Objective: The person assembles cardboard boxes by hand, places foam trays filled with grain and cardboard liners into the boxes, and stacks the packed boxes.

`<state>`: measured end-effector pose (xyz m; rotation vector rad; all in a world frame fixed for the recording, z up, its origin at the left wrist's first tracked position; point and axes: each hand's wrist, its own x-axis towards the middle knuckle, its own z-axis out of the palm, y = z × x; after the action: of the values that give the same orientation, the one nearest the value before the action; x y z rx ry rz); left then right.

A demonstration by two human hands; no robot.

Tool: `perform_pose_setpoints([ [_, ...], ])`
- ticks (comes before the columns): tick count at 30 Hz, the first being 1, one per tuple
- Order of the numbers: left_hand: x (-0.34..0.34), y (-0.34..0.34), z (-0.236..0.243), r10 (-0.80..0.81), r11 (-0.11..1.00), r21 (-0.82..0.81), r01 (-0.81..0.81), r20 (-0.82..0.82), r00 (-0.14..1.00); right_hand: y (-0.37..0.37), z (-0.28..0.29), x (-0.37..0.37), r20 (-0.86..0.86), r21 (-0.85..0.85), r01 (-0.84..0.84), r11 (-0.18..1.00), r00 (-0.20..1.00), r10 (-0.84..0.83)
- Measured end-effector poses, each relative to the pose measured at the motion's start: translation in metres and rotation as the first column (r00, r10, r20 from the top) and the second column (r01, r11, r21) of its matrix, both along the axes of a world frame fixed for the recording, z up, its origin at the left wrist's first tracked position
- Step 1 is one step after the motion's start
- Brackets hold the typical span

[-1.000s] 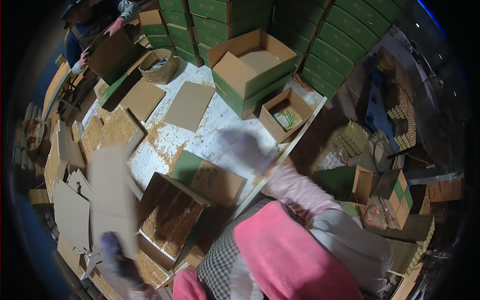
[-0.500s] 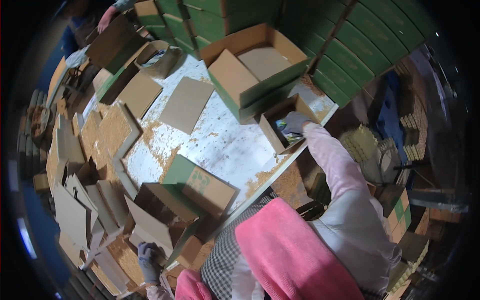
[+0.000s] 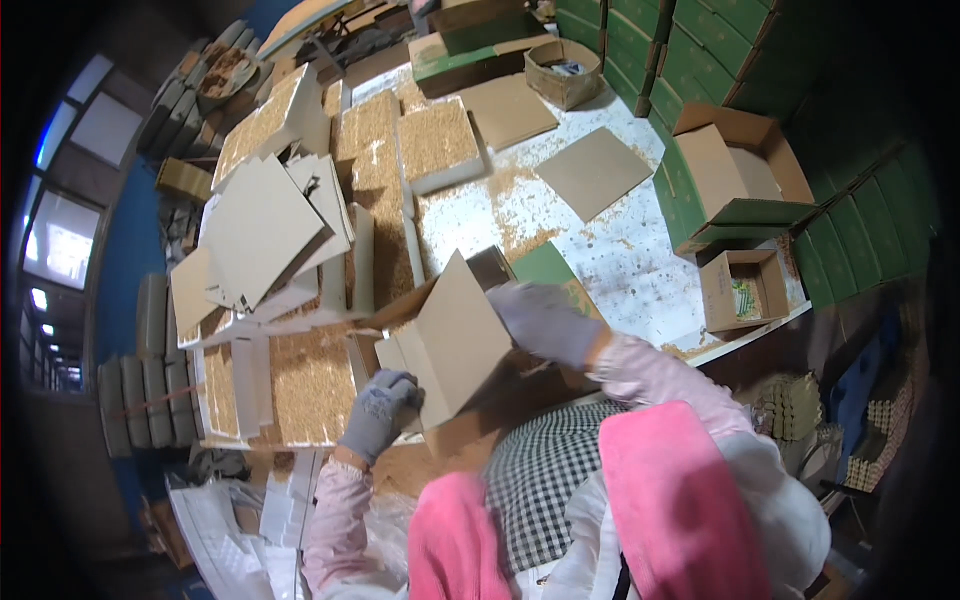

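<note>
An open cardboard box (image 3: pixel 470 408) with its flaps up stands at the table's near edge, in front of my body. A plain grey-brown cardboard panel (image 3: pixel 452 335) slants upward out of it. My left hand (image 3: pixel 380 412), in a grey glove, grips the box's left side with bent fingers. At the panel's right edge is my right hand (image 3: pixel 548 322), also gloved; its fingertips are blurred and partly hidden. Behind that hand lies a green and brown carton (image 3: pixel 550 268). A small open box (image 3: pixel 722 290) with green-and-white packets (image 3: pixel 743 298) inside sits farther right.
Cardboard sheets (image 3: pixel 262 235) are piled at the left, beside white-edged trays of brown granules (image 3: pixel 315 385). One flat sheet (image 3: pixel 594 174) lies on the white table (image 3: pixel 625 255). A larger green box (image 3: pixel 690 195) and stacked green cartons (image 3: pixel 880 225) stand at the right.
My right hand has left the small box of packets and come over to the open cardboard box. My left hand stays at that box's left side. The view has swung left.
</note>
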<state>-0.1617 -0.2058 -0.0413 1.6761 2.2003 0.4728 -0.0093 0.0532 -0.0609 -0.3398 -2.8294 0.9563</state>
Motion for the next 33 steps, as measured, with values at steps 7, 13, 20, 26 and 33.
perform_pose_setpoints([
  [7,-0.032,0.030,-0.024,-0.159,0.937,-0.316,0.149,-0.006,0.987,-0.047,-0.002,-0.027,-0.183,0.231,-0.220,0.948,0.947,0.264],
  [13,0.002,0.046,-0.063,-0.209,0.876,-0.477,0.066,-0.254,0.944,-0.053,-0.061,-0.044,0.457,0.269,-0.449,0.852,0.838,0.297],
  [20,-0.031,-0.034,-0.022,0.295,0.840,0.165,-0.516,0.659,0.692,0.023,0.035,0.010,-0.131,-0.290,0.123,0.949,0.977,-0.167],
  [26,0.006,0.012,-0.106,0.498,0.829,-0.065,-0.555,0.538,0.681,-0.010,-0.083,-0.021,0.296,0.006,-0.362,0.932,0.891,0.344],
  [33,-0.015,-0.017,-0.177,0.388,0.756,0.042,-0.653,0.774,0.500,-0.030,-0.152,0.010,0.021,-0.682,0.213,0.700,0.962,-0.273],
])
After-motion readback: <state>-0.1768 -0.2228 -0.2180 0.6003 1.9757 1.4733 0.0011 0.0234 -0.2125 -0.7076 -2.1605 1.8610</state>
